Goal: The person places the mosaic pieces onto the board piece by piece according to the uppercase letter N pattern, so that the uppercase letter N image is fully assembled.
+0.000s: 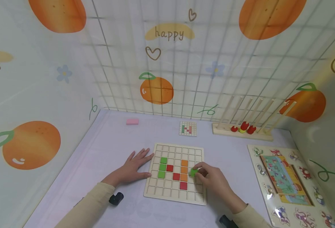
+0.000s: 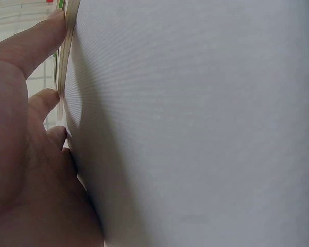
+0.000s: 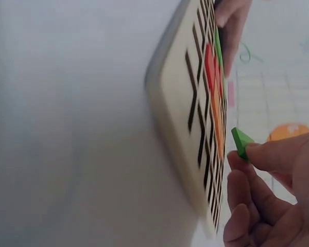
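Observation:
A wooden grid board (image 1: pixel 156 191) lies on the table with green (image 1: pixel 163 160), red (image 1: pixel 169 168) and orange (image 1: pixel 184 163) square tiles set in some cells. My right hand (image 1: pixel 217 180) pinches another green tile (image 3: pixel 240 141) between thumb and fingertips, over the board's right part; the right wrist view shows this tile raised off the grid. On the board's left edge rest the thumb and fingertips of my left hand (image 1: pixel 133 169), its fingers spread. In the left wrist view, the left fingers (image 2: pixel 44 38) touch the board's side.
Behind the board lies a small pattern card (image 1: pixel 188 129), with a pink block (image 1: pixel 132 122) farther left. A wooden peg rack (image 1: pixel 241 135) holding red and yellow beads stands at the back right. A picture puzzle board (image 1: pixel 287 180) lies at the right.

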`<state>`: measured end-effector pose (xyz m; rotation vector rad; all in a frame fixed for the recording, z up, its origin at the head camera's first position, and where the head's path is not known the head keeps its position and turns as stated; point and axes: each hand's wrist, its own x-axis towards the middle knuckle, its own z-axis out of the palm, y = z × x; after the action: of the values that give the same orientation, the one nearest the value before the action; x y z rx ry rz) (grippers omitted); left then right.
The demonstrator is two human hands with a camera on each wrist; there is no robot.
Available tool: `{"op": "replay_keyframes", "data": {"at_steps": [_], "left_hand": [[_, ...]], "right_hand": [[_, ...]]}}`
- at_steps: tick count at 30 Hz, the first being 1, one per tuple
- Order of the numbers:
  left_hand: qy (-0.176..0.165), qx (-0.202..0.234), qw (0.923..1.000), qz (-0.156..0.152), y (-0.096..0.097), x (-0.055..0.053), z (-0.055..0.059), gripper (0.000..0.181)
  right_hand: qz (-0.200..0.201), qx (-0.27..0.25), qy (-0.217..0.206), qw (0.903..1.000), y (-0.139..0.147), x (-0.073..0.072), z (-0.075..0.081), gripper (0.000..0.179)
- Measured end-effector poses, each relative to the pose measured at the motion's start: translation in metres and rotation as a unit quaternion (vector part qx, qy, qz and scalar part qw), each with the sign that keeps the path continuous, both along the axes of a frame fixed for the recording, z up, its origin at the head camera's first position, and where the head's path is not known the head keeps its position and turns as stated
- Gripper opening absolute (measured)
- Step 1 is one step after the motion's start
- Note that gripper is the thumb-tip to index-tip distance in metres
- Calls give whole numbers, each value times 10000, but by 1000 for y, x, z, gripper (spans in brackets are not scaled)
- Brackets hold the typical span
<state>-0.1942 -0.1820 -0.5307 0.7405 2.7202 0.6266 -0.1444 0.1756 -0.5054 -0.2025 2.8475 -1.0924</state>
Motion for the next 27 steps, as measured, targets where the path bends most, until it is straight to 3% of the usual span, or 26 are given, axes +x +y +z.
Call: {"op": "replay_keyframes", "data": {"at_steps": [9, 27], "left_hand": [[-8, -10, 10000, -12, 0, -1, -2, 85], [15, 66, 9999, -74, -2, -2, -3, 85]], "right_hand": [[744, -24, 499, 9960, -32, 2, -2, 18], [1660, 97, 733, 9833, -84, 6, -5, 15]]}}
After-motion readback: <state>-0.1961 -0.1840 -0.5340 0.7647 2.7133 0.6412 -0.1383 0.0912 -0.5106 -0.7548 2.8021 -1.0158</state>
